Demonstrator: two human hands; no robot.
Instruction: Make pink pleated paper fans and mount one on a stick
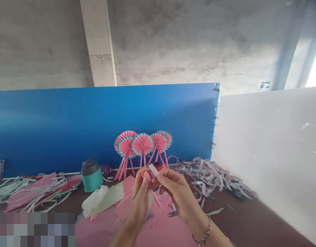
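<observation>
My left hand [140,200] is closed on a small folded pink paper piece [147,176], held up above the table. Close beside it on the right, my right hand [175,187] pinches a short white strip [154,169] between thumb and forefinger. The strip's free end points up and left, near the pink piece. Beneath both hands lie pink paper sheets [96,233] and thin pink strips. Scissors [172,213] show partly beside my right wrist. Several round pleated pink fans [143,144] with blue edges stand behind the hands, pink strips hanging below them.
A teal and grey container [92,175] and a crumpled white plastic bag [95,200] stand left of my hands. Curly white strips [208,173] are heaped at the right. Paper pieces and strips [34,193] cover the far left. A blue panel [70,127] rises behind.
</observation>
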